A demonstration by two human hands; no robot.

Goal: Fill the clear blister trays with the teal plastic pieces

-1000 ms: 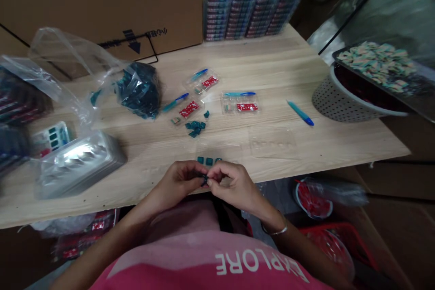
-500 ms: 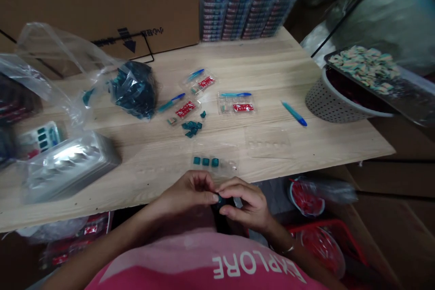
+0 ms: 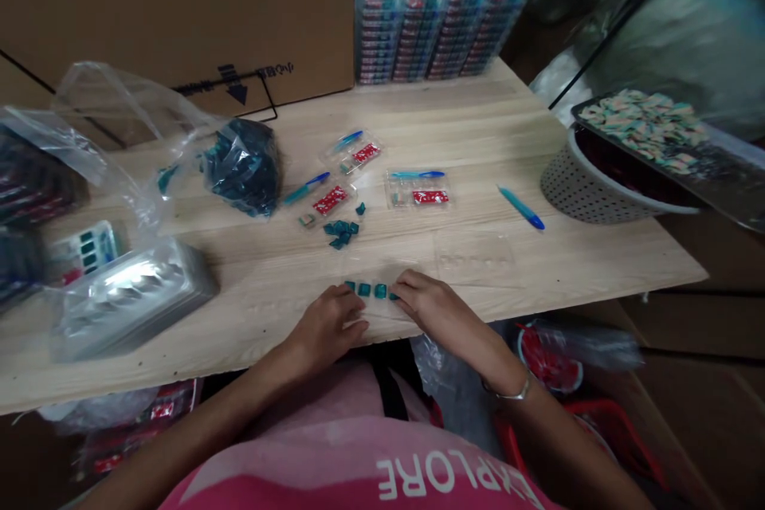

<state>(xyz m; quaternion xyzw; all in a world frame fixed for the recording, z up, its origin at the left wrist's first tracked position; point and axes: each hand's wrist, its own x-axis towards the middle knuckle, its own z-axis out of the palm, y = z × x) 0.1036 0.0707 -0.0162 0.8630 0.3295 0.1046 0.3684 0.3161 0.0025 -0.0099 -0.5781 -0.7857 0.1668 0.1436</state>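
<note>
My left hand (image 3: pixel 331 323) rests at the table's front edge, fingers curled on the near left side of a clear blister tray (image 3: pixel 375 304). My right hand (image 3: pixel 430 302) sits at the tray's right end, fingertips pinched on a small teal piece at the end of the row of teal squares (image 3: pixel 366 289) in the tray. A small loose heap of teal pieces (image 3: pixel 341 230) lies farther up the table. A second empty clear tray (image 3: pixel 476 258) lies to the right.
Filled packs with red cards and blue pens (image 3: pixel 417 187) lie mid-table, plus a loose blue pen (image 3: pixel 522 209). A bag of teal pieces (image 3: pixel 243 165), a cardboard box (image 3: pixel 179 8), stacked packs (image 3: pixel 436 20), a white basket (image 3: pixel 603 183) and bagged trays (image 3: pixel 128 299) surround them.
Both hands moved from in front of my chest up onto the table edge. A further teal square now sits at the right end of the tray's row, under my right fingertips.
</note>
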